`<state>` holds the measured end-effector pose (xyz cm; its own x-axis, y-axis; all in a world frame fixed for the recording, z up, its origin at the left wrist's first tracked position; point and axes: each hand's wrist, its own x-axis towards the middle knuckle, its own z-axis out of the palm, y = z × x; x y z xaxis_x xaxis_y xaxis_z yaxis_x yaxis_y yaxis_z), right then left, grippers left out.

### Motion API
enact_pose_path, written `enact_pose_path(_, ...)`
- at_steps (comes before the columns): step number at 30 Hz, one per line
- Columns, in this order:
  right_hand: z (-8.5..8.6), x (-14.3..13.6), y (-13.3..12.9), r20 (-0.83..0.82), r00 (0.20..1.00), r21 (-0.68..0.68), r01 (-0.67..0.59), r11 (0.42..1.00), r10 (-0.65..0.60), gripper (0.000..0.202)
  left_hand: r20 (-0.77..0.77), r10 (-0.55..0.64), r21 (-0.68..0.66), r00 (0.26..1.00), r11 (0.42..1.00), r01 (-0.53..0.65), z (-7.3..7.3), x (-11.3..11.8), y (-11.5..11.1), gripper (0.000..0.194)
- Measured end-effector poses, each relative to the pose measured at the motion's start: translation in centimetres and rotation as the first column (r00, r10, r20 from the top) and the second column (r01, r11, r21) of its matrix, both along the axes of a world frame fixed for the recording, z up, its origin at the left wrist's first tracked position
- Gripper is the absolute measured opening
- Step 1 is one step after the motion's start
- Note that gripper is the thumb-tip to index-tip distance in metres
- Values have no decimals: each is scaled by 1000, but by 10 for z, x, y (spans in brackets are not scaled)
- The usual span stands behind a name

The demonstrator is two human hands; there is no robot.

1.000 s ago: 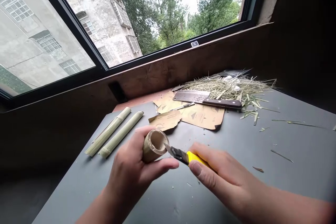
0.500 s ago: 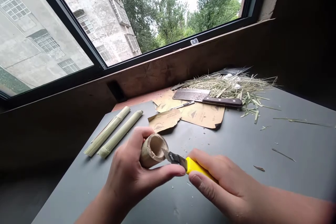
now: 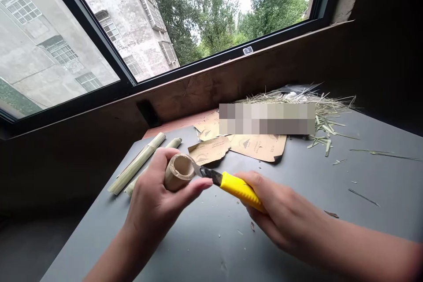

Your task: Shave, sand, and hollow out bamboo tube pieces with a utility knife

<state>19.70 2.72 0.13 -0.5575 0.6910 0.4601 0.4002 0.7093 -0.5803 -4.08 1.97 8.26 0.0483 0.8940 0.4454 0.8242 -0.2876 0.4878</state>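
My left hand (image 3: 148,189) is wrapped round a short hollow bamboo tube (image 3: 172,179), its open, rough-edged end tilted up and towards the right. In my right hand (image 3: 280,207) is a yellow-handled knife (image 3: 239,190), its blade pointing left. The blade's tip lies at the right side of the tube's rim; whether it touches there is hard to tell. My left thumb stretches out below the blade, close to the dark metal part of the knife. Fingers of my right hand curl under the handle, partly hidden.
Two pale green stalk lengths (image 3: 140,163) lie at the left of the grey table (image 3: 198,242). Brown sandpaper sheets (image 3: 256,147) lie behind my hands. At the back right is a straw heap (image 3: 333,103), beside a pixelated patch hiding what is there. Scraps litter the tabletop.
Both hands have moved up and left with the tube and knife. The blade has shifted from inside the tube's mouth to its right rim. My right thumb no longer shows atop the handle.
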Motion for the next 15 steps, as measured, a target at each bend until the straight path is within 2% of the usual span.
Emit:
enact_pose_path(2, -3, 1, 4, 13, 1000, 20, 11, 1000, -11, 37, 7, 13, 6, 1000, 1000, -13, 2, -2, 1, 49)
enact_pose_path(6, -2, 2, 7, 28, 999, -122, -20, 992, 23, 27, 73, 19, 25, 997, 999, -21, 6, -3, 1, 56)
enact_pose_path(8, -2, 3, 6, 9, 1000, -127, -15, 992, 16, 22, 90, 14, 38, 996, 999, -18, 5, -3, 1, 55)
enact_pose_path(10, -3, 3, 3, -10, 1000, -81, -12, 997, 11, 21, 84, 3, 57, 997, 998, -8, 3, -3, 1, 54)
enact_pose_path(15, -2, 1, -5, 24, 999, 139, 19, 990, -23, 18, 58, -51, 66, 997, 997, 47, -1, -3, 0, 53)
